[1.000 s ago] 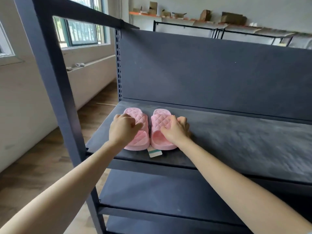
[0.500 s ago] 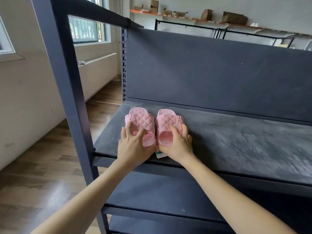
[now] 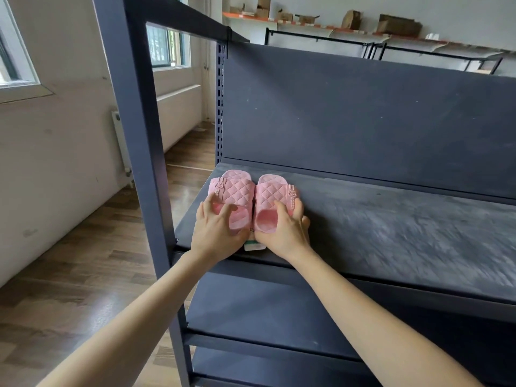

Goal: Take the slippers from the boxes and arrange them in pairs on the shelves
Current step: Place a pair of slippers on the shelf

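While the dark post [image 3: 134,135] stands at the left of the frame, my left hand [image 3: 216,233] grips the left slipper [image 3: 233,191] near the middle, fingers curled on its outer side and thumb across its heel. That pink slipper lies on the shelf [image 3: 391,233], touching the right slipper [image 3: 272,194], toes toward the back panel [image 3: 363,113]. A white tag [image 3: 254,246] shows between my hands at the shelf's front edge. My right hand [image 3: 284,233] clasps the right slipper the same way.
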